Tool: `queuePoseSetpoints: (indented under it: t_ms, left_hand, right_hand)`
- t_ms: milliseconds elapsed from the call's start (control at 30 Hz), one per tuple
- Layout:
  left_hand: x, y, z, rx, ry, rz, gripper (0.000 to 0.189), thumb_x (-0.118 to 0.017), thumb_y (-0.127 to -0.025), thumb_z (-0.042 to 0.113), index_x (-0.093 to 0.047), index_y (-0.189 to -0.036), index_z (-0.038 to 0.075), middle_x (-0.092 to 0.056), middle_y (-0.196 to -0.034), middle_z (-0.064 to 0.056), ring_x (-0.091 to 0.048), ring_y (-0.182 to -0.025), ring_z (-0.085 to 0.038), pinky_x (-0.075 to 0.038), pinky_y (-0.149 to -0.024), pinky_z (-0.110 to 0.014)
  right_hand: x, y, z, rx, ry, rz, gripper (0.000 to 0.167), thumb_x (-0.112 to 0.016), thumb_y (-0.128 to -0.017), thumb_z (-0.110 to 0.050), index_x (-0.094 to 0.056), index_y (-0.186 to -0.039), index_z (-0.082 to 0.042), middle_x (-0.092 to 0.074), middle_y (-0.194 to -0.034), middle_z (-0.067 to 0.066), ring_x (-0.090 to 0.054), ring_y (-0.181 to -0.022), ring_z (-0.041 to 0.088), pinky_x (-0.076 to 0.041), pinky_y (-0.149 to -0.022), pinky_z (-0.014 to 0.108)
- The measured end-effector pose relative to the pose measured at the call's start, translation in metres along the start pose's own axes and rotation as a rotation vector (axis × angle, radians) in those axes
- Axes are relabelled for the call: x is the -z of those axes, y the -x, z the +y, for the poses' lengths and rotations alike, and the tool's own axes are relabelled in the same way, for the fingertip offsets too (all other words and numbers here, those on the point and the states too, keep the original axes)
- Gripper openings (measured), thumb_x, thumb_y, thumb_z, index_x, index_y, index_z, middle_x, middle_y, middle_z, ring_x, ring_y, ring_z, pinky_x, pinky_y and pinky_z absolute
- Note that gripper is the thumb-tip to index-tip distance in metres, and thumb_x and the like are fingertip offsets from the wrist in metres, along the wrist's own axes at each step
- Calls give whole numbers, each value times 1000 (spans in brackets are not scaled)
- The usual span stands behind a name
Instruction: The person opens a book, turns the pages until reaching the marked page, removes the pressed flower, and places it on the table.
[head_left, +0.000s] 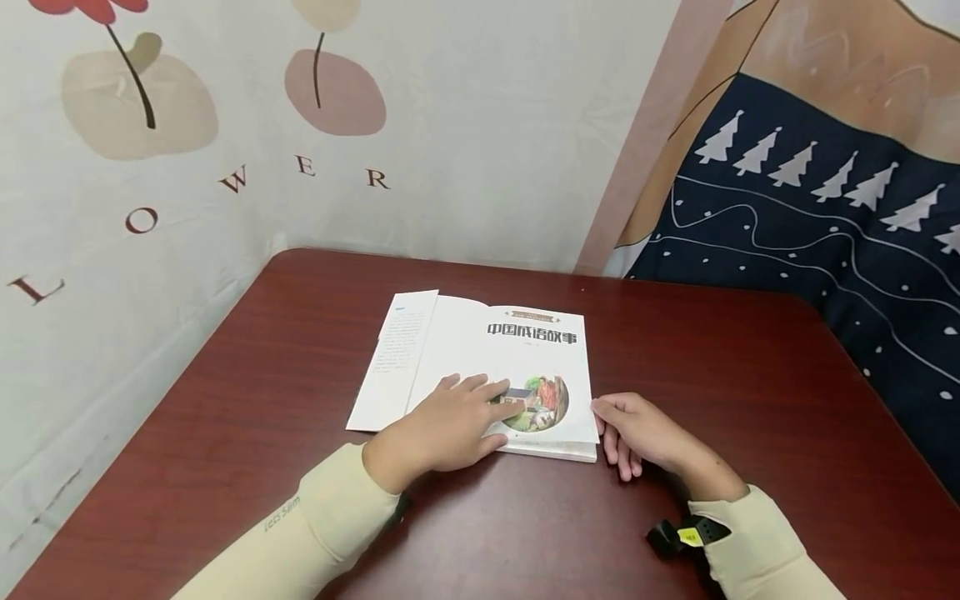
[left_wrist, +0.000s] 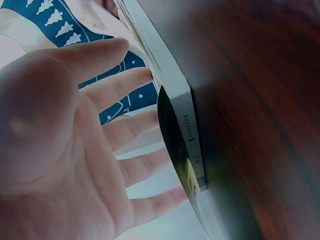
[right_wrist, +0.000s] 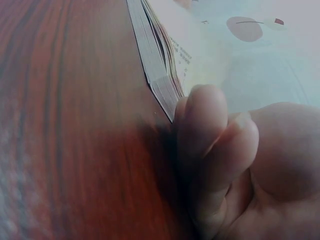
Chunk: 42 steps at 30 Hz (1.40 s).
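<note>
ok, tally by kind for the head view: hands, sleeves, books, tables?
Hands: 2 (left hand, right hand)
Sleeves: 2 (left sleeve, right sleeve)
Books: 1 (open book)
Tables: 1 (reddish-brown table)
Total: 6

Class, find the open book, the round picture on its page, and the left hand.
Open book [head_left: 519,361]: head view, blank paper of its right-hand page.
Round picture [head_left: 549,404]: head view, its right half.
Left hand [head_left: 457,425]: head view, back of the hand.

Flap text [head_left: 399,340] seemingly illegibly small
</note>
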<state>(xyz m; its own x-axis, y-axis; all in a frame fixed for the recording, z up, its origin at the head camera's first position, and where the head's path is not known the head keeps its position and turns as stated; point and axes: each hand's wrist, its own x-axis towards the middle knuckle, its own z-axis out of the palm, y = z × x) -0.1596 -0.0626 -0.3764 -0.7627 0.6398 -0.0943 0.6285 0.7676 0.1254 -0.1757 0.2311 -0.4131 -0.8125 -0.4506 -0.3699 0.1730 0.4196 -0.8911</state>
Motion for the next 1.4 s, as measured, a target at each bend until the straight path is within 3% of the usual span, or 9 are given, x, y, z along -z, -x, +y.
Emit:
queuePoseSetpoints:
  t_ms: [300,633,833,1000,1167,1400]
  left_hand:
    - [-1,-2,2,3,-12,-4,42,-50,-104,35,-54,-145,32,-48,-154,-3,-44,-142,-33,-35,-114,-59]
    - [-1,-3,2,-2,-31,14,41,-51,-104,29,-55,-144,30,-50,-153,-4,-47,-141,-33,-38,-112,-59]
    - [-3,-1,2,-3,-21,14,44,-50,-104,30,-50,-147,28,-50,-152,-3,-48,-140,-31,-38,-112,-58]
    - [0,0,1,-15,-4,65,50,-54,-103,27,-44,-152,28,-53,-150,-4,-52,-136,-30,-41,-110,-56]
    - [0,0,-1,-38,29,116,67,-58,-101,22,-27,-159,29,-51,-152,-8,-53,-136,-28,-45,-107,-53]
    - [-2,-2,-1,-74,-8,227,79,-59,-98,14,-15,-162,28,-31,-164,-8,-39,-147,-28,-44,-110,-51]
  right_hand:
    - [0,3,-1,-4,0,6,41,-38,-108,-27,-50,-89,8,-57,-55,5,-58,-36,14,-44,-35,26]
    - [0,2,0,-17,4,39,31,-36,-102,-15,-52,-88,8,-56,-55,6,-56,-35,14,-43,-34,26]
    - [-1,2,3,-12,26,12,29,-40,-104,-15,-52,-89,7,-57,-56,6,-57,-36,13,-45,-35,25]
    - [-1,1,3,0,44,17,29,-46,-104,-18,-51,-88,5,-57,-56,6,-56,-36,13,-44,-35,25]
    - [-1,0,3,-4,44,10,30,-48,-104,-19,-51,-87,5,-57,-56,6,-56,-36,13,-44,-35,24]
    - [-1,-2,5,-4,63,16,30,-49,-104,-21,-51,-87,4,-58,-56,6,-56,-36,13,-44,-36,25]
